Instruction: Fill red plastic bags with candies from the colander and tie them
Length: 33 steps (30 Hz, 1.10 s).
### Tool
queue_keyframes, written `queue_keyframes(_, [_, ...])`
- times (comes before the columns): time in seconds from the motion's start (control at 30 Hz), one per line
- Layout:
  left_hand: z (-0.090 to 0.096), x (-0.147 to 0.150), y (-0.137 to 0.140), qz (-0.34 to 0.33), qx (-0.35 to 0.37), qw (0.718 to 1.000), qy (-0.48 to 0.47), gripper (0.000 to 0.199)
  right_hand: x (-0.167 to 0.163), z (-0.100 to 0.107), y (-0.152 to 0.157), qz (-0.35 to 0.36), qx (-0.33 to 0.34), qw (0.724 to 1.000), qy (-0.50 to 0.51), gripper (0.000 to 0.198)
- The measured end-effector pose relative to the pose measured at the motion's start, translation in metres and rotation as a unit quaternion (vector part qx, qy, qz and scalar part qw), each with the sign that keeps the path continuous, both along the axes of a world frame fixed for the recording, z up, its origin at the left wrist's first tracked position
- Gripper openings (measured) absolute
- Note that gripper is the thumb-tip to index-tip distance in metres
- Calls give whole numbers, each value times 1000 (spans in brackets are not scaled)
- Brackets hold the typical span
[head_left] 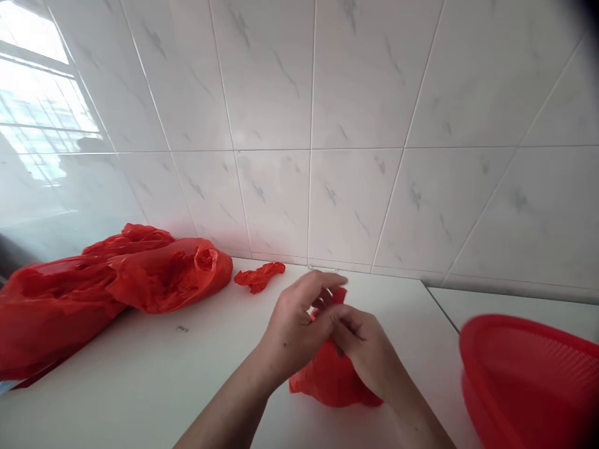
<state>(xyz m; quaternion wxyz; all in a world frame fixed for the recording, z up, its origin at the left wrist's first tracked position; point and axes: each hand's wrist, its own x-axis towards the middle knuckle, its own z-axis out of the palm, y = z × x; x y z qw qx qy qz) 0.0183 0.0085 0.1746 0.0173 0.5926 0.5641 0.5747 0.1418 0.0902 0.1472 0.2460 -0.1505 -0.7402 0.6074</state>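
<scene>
A red plastic bag (334, 377) rests on the white countertop below both of my hands, its gathered top pinched between them. My left hand (299, 327) curls over the bag's neck, thumb and fingers closed on the thin film. From the other side, my right hand (362, 346) grips the same gathered part, its fingertips meeting the left thumb. A short red tip of the bag sticks up between the fingers. Whether the top is twisted or knotted is hidden by my hands, and what lies inside the bag cannot be seen.
Large filled red plastic bags (163, 280) lie along the left side against the tiled wall (281, 93). A small crumpled red bag (260, 277) sits beside them. At the right stands a red plastic basket (491, 380). A seam crosses the countertop (140, 386) near it.
</scene>
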Motion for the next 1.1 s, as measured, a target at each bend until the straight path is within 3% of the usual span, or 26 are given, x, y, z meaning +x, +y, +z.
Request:
queue_keyframes(0.1, [-22, -3, 3, 77, 71, 993, 59, 26, -5, -7, 5, -70, -39, 997, 7, 39])
queue_keyframes(0.23, [-49, -7, 5, 41, 29, 984, 174, 35, -6, -7, 10, -67, -62, 995, 42, 42])
queue_keyframes(0.3, [-56, -8, 6, 36, 13, 982, 185, 22, -4, -6, 12, -58, -55, 996, 31, 42])
queue_keyframes(0.4, [-60, -9, 8, 28, 4, 990, 136, 18, 1, -7, 19, -26, -27, 999, -15, 41])
queue_keyframes(0.5, [-61, -9, 10, 40, -50, 998, 6, 15, 8, -10, 31, 44, -4, 999, -22, 41])
queue_keyframes(0.57, [-62, -9, 11, 18, -86, 991, -100, 16, 13, -11, 37, 81, 8, 997, -4, 38])
queue_keyframes(0.67, [-63, -6, 11, -28, -137, 971, -195, 22, 19, -6, 38, 82, 40, 996, -11, 37])
queue_keyframes(0.77, [-63, -1, 11, -7, -161, 965, -205, 25, 17, -3, 35, 11, 69, 995, -65, 14])
queue_keyframes(0.93, [-62, 7, 10, 19, -188, 964, -187, 21, 3, -16, 36, -176, 178, 953, -169, 26])
queue_keyframes(1.0, [-63, 7, 10, 31, -200, 964, -170, 20, 1, -19, 37, -177, 136, 963, -148, 26])
queue_keyframes(1.1, [-66, 5, 10, 51, -194, 970, -135, 18, 6, -15, 36, -76, 37, 995, -60, 31])
